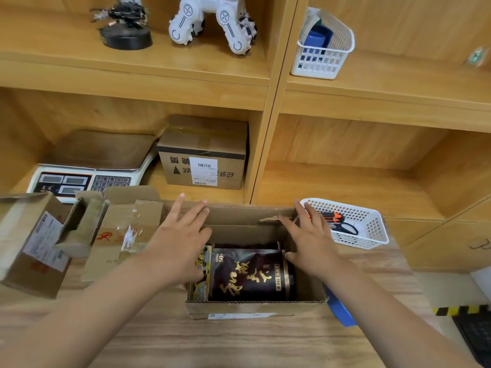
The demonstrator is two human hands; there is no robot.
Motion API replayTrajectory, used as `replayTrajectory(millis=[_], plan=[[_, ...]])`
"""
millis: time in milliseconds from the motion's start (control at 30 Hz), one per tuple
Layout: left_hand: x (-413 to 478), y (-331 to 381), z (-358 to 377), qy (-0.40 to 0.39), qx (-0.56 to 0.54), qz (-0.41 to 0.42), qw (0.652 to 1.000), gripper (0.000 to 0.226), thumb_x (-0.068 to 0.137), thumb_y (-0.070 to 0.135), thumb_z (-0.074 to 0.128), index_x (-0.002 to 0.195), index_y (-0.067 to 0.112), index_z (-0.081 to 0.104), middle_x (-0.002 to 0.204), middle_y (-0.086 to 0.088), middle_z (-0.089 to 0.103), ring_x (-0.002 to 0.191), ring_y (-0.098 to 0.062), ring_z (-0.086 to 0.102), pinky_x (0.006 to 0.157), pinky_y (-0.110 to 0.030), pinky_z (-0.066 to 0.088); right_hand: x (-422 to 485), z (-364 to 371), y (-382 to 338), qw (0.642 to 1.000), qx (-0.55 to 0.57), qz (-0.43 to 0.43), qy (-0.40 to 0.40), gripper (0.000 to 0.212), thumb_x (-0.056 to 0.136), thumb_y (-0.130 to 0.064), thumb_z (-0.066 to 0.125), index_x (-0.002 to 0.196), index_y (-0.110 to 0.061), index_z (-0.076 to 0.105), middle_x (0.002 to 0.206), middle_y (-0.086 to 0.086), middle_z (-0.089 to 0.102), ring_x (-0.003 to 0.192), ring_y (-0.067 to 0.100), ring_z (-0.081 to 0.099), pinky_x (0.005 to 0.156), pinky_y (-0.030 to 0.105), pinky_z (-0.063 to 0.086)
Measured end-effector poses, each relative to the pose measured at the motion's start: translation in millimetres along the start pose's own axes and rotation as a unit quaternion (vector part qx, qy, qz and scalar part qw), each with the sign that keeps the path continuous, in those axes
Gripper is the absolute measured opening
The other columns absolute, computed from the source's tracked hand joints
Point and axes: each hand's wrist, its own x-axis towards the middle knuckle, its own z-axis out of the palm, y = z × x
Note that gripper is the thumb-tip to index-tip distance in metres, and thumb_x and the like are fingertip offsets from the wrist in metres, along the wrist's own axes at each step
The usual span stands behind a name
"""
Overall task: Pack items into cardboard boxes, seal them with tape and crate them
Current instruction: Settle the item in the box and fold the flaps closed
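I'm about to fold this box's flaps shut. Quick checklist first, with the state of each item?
1. Contents below the rim of the open box: dark packet and yellow packet lie inside: ok.
2. Left hand and right hand at the box's two sides, fingers straight: ok.
3. Far flap intact: its top edge is torn: not ok.
4. Tape at hand: none visible: cannot tell.
5. Scissors ready in the white basket: ok.
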Motion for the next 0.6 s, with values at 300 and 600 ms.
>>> replayTrajectory(millis=[300, 600], plan=[[28.4, 1.3, -2.7, -0.103, -0.004, -0.035, 0.994, 0.11, 0.074, 0.067, 0.058, 0.151, 0.018, -0.002, 0.154, -0.017, -0.025, 0.141, -0.029, -0.026, 0.112, -0.058, -0.014, -42.3, 0.2, -33.3, 0.994, 0.024, 0.097, -0.033, 0.113, 0.075, -0.055, 0.066, 0.151, -0.022, -0.01, 0.153, 0.013, -0.029, 0.144, 0.036, -0.014, 0.117, 0.051, 0.008], [51.6, 3.3, -0.4, -0.121, -0.068, -0.071, 0.988, 0.112, 0.075, 0.066, 0.059, 0.152, 0.014, -0.003, 0.152, -0.017, -0.029, 0.142, -0.029, -0.025, 0.115, -0.054, -0.01, -69.9, -0.4, -47.6, 0.989, 0.106, -0.01, -0.104, 0.093, 0.089, -0.043, 0.058, 0.152, -0.016, -0.004, 0.144, 0.009, 0.04, 0.13, 0.027, 0.038, 0.11, 0.035, 0.024]])
